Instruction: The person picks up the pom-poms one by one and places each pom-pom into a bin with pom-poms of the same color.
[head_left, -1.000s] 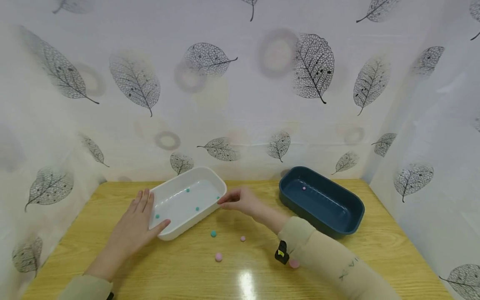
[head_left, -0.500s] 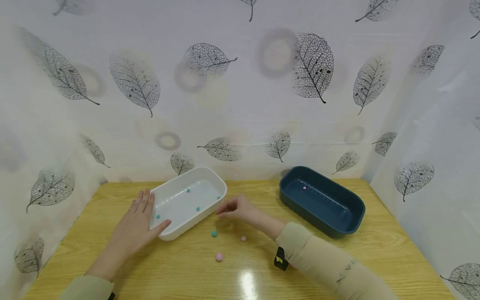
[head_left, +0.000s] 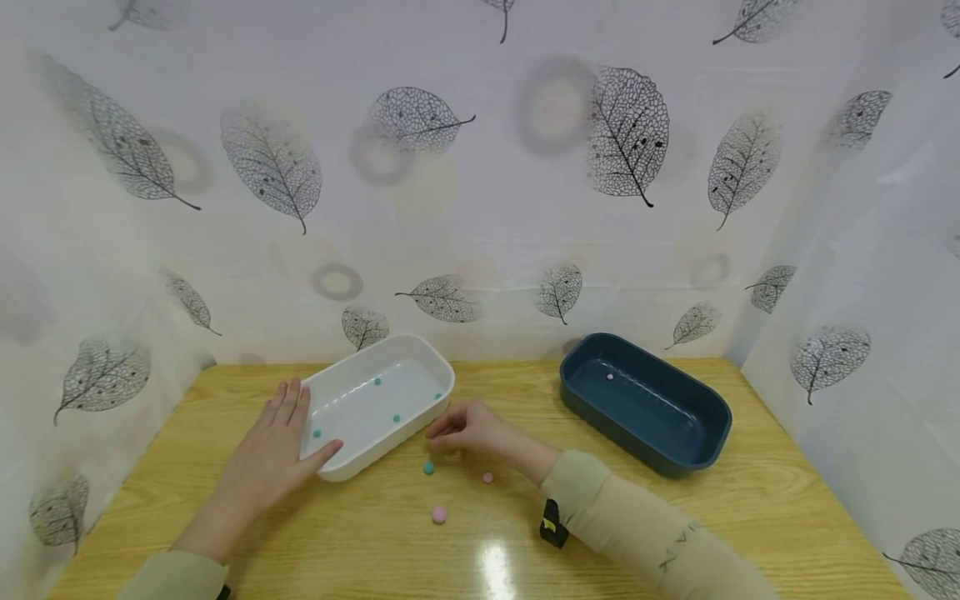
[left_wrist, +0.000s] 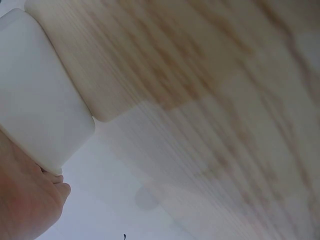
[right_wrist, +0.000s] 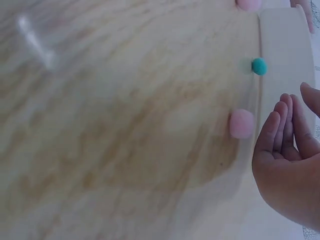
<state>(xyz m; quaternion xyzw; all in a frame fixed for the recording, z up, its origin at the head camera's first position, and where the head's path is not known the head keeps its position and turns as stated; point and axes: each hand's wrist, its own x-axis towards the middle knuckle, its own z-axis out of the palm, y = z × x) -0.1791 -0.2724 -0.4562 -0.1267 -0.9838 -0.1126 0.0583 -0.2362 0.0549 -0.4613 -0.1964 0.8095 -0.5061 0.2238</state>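
- Watching from my end: the right hand has its thumb and fingers parted with a modest gap, fingers softly bent, and I see nothing held between them.
- Nearest to that grip is a loose teal ball, on the table just on the near side of the fingertips. Looks apart from them to me.
- A small pink ball sits below the right hand, on the wrist side of the teal one; a bigger pink ball is nearer the person, further from the grip.
- Just left of the right fingertips is the white tray, with four teal balls inside, one of them by the wall closest to the hand. Can't tell if the fingers touch the tray.
- My left hand rests on that tray's left end, fingers pretty straight, thumb spread off toward the near corner. Not wrapped round anything.
- Well off to the right of the right hand is the dark blue tray, holding one pink ball.
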